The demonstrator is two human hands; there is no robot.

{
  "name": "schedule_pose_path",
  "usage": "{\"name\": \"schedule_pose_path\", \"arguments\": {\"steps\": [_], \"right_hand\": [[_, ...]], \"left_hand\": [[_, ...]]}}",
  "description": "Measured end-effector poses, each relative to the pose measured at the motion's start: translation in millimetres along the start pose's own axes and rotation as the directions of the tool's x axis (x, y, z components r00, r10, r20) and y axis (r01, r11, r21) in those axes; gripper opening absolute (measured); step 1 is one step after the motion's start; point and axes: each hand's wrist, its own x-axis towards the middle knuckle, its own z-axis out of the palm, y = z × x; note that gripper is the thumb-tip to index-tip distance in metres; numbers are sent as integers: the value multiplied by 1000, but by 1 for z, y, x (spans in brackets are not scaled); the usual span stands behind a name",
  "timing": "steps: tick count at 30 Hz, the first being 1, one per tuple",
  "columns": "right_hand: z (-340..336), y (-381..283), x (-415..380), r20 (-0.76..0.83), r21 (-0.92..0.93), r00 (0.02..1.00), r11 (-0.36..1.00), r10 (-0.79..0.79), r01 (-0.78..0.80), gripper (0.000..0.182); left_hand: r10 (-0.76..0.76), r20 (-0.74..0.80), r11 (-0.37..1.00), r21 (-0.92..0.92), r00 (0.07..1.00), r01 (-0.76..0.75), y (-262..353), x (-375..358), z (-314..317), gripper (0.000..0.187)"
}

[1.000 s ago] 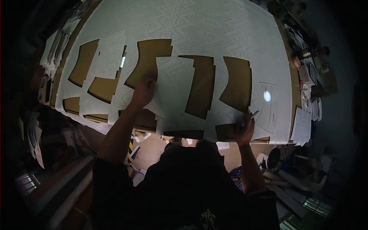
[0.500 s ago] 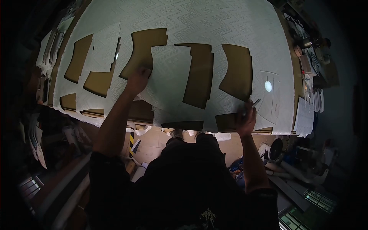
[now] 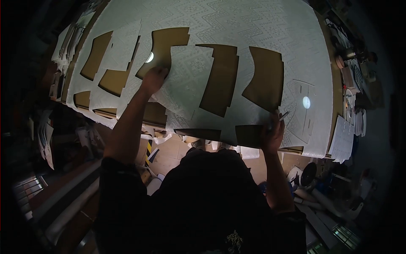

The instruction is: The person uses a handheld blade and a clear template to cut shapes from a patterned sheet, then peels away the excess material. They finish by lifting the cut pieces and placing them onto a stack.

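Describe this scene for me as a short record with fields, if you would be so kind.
Material: white patterned sheet, with shaped openings showing a brown surface
Left hand: at a sheet edge beside one opening; hold unclear
Right hand: holds a slim tool
Right of sheet: white papers
Lighting: dim

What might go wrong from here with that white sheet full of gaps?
The narrow strip between two right-hand gaps might stretch or tear if tugged. The slim tool in the right hand could snag or mark the sheet just beneath. The left hand, at a gap's edge, might crease it.
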Motion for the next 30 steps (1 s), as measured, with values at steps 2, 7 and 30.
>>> {"name": "schedule_pose_path", "arguments": {"steps": [2, 7, 30], "right_hand": [[2, 3, -1, 5, -11, 1000, 1000, -12, 12, 47], [0, -2, 2, 39, 18, 999, 1000, -9, 8, 38], [1, -8, 6, 15, 4, 999, 999, -51, 51, 30]], "left_hand": [[-36, 31, 999, 25, 999, 36, 3, -1, -2, 33], [-190, -1, 972, -141, 982, 188, 13, -1, -3, 41], [-412, 75, 856, -309, 908, 414, 57, -9, -21, 45]]}}
